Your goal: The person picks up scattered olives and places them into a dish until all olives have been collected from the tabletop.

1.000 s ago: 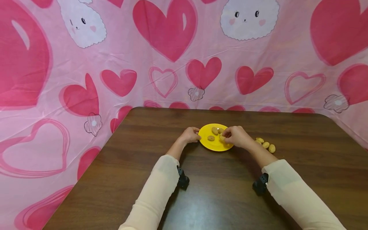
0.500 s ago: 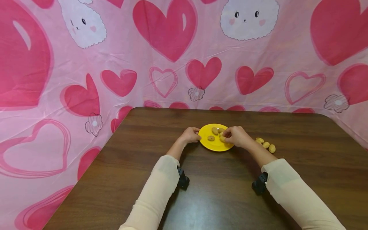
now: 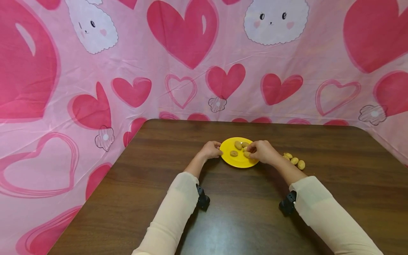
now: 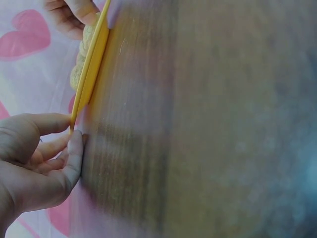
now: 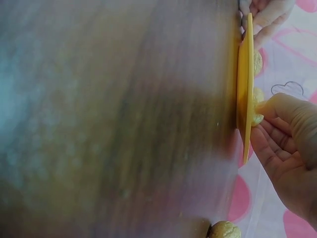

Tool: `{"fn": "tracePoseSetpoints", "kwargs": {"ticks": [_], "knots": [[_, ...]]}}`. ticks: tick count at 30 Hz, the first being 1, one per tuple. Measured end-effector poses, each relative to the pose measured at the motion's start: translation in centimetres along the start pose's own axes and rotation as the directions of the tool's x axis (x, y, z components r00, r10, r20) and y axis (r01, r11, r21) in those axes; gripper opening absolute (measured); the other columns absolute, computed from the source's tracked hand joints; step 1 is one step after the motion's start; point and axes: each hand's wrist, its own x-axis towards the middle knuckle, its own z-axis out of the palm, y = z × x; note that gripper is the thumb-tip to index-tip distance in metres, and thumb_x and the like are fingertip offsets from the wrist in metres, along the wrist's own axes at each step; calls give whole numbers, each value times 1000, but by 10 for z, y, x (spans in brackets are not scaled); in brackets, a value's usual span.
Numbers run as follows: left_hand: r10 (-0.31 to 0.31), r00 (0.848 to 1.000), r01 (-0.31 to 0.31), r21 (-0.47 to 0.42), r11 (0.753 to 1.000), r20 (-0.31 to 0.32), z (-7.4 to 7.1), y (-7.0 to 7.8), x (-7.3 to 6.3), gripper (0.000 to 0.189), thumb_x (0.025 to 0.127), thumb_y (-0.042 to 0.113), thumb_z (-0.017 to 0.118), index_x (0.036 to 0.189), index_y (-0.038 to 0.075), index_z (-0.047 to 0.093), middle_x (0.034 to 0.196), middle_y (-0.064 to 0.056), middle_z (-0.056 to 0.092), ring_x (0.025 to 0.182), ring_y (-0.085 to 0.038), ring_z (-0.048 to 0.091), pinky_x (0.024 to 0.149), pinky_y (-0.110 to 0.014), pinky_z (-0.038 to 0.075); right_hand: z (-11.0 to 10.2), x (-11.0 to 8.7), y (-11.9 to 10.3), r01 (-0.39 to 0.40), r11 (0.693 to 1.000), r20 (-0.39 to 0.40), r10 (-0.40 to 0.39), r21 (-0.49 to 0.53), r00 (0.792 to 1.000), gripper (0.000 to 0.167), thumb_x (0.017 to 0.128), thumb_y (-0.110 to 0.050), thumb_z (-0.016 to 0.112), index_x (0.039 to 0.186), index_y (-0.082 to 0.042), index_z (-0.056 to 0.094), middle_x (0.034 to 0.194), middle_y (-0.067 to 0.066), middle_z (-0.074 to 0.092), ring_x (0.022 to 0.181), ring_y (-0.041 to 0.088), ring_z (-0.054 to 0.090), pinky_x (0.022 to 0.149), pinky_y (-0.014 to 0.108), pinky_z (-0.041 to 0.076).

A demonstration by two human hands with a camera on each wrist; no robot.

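A yellow plate (image 3: 238, 163) lies on the table with several tan, oval, rough-surfaced pieces (image 3: 238, 145) on it; they look like walnuts, though their kind is not certain. My left hand (image 3: 210, 150) pinches the plate's left rim, thumb above and fingers below, as the left wrist view shows. Over the plate's right side, the thumb and fingers of my right hand (image 3: 264, 151) pinch one tan oval piece (image 5: 258, 118) that sits on the plate. Part of that piece is hidden behind my fingertips.
Several more tan pieces (image 3: 294, 161) lie on the brown wooden table (image 3: 236, 205), right of the plate and just beyond my right forearm. A pink cloth (image 3: 191, 92) printed with hearts hangs behind the table's far edge.
The right fingers have shifted very slightly at the pinched tan oval piece, showing more of it on the plate. My left hand and the plate stay in place.
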Motion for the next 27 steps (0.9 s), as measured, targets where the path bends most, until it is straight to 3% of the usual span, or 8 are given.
{"fn": "tracePoseSetpoints", "kwargs": {"ticks": [22,26,27], "knots": [[-25,1000,25,11,1000,-17,1,3,-2,44,83,1,64,126,-2,52,105,-13,56,87,-21,55,77,-29,52,-10,-6,-2,-9,1000,-1,9,14,1000,19,80,-6,69,96,3,68,85,8,64,76,20,56,66,30,52],[-29,999,29,23,999,-25,2,-3,7,46,82,0,65,126,-1,52,110,-14,56,92,-23,57,81,-32,52,-13,-10,0,-1,1000,-10,1,12,1000,18,80,-5,69,95,4,68,82,7,64,74,20,56,64,30,51],[-8,1000,8,18,1000,-21,4,-13,21,46,81,0,66,125,-2,52,107,-14,57,90,-22,58,77,-31,53,-14,-11,0,8,1000,-13,-8,4,1000,18,79,-5,69,95,4,68,81,7,64,74,19,56,63,29,51]]}}
